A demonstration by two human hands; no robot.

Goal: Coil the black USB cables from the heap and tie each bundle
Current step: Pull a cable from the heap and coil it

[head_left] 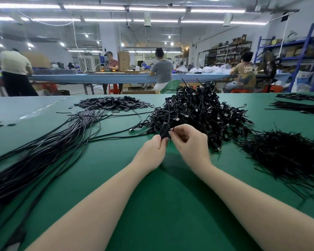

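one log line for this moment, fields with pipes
step: tying coil | left hand: holds coiled cable | right hand: pinches tie | finished pile: behind hands | loose ties: right

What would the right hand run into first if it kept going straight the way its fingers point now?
Probably the small coiled cable bundle that the left hand grips; the right hand points left at it, fingertips nearly touching. Depth is unclear.
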